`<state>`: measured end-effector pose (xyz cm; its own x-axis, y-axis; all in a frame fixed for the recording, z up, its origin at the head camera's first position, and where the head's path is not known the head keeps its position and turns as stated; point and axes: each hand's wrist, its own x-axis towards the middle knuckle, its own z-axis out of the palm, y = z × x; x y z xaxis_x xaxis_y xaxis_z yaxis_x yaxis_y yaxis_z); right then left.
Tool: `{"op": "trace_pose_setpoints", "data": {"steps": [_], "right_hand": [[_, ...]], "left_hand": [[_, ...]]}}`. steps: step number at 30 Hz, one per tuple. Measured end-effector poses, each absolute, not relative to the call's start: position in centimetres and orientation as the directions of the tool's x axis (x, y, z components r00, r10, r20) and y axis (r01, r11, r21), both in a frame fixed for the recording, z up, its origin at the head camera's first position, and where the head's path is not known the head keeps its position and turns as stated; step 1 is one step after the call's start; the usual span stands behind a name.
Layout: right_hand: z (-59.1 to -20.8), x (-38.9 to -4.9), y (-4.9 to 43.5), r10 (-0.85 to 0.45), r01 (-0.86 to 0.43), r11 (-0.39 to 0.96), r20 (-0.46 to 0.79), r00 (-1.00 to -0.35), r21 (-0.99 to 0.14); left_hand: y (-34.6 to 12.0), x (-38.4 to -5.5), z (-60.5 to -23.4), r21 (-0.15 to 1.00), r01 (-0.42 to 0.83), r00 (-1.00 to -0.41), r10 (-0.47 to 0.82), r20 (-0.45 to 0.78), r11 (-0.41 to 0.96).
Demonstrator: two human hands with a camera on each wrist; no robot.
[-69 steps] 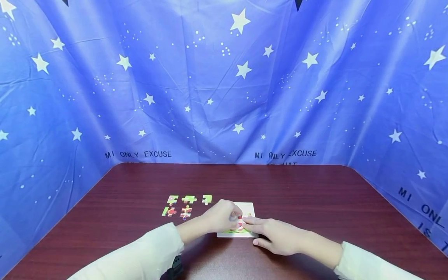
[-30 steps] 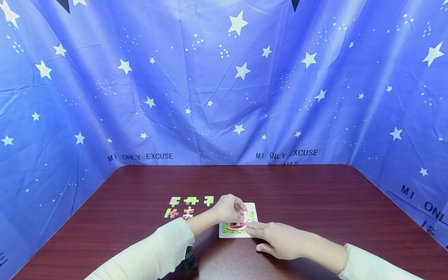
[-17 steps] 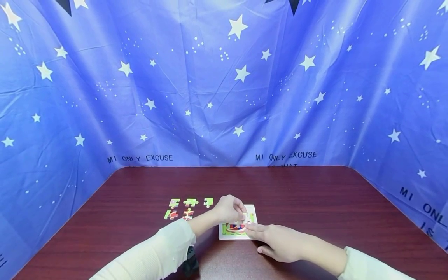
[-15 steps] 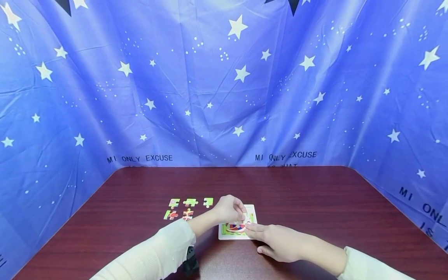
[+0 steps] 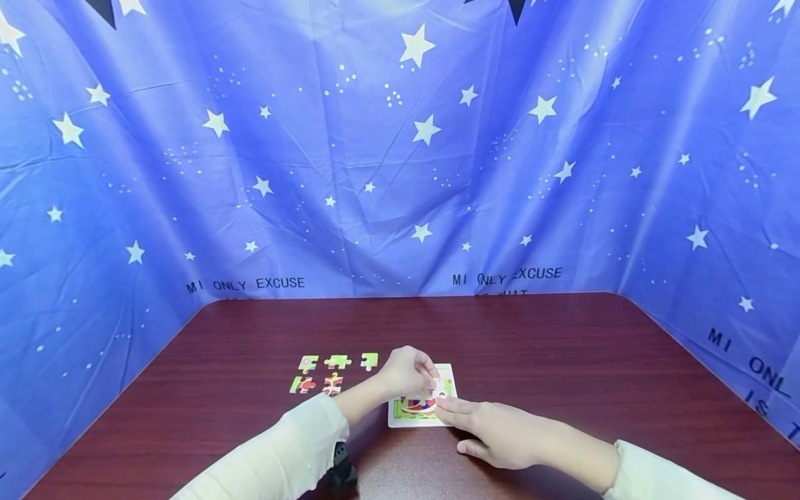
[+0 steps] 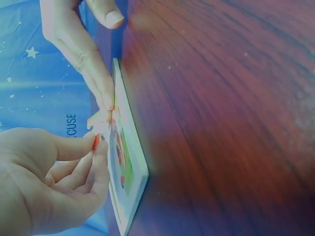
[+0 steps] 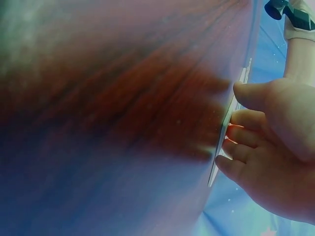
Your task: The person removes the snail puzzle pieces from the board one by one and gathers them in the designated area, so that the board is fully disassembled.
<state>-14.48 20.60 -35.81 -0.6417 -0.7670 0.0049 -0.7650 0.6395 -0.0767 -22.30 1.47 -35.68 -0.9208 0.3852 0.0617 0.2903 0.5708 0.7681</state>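
A white-framed jigsaw tray [image 5: 406, 423] lies on the table, with a red, blue and green picture partly showing in its near half. My left hand [image 5: 405, 371] is over the tray's far left part, pinching a jigsaw piece [image 6: 97, 129] between thumb and fingertips. In the left wrist view the piece is tilted close above the tray, with a red bit at the fingertips. My right hand [image 5: 500, 430] reaches in from the right. Its straight fingers rest on the tray's right side, fingertips right by the held piece, thumb out over the table.
Several loose jigsaw pieces lie in two rows left of the tray, among them a green corner piece [image 5: 369, 360] and a red-and-white piece [image 5: 332, 385]. The dark red wooden table [image 5: 537, 333] ends at a blue star-patterned curtain [image 5: 350, 139].
My left hand has shifted right and slightly back over the tray, uncovering the near part of the picture. During the last half second both hands barely move.
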Motion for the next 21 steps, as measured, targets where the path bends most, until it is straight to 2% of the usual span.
{"op": "trace_pose_setpoints", "data": {"steps": [7,15,21], "right_hand": [[-35.9,-14.6,20.7,-0.779,-0.779,0.624,0.020,-0.626,-0.066],[-35.9,-14.6,20.8,-0.780,-0.780,0.623,0.024,-0.625,-0.061],[-36.2,-14.6,20.8,-0.775,-0.775,0.628,0.023,-0.631,-0.069]], "left_hand": [[0.2,-23.6,-34.2,0.719,0.337,-0.931,0.327,0.160,0.608],[-2.9,-24.4,-34.2,0.778,0.174,-0.973,0.228,0.041,0.604],[-5.0,-24.3,-34.9,0.802,0.133,-0.973,0.232,-0.008,0.583]]}}
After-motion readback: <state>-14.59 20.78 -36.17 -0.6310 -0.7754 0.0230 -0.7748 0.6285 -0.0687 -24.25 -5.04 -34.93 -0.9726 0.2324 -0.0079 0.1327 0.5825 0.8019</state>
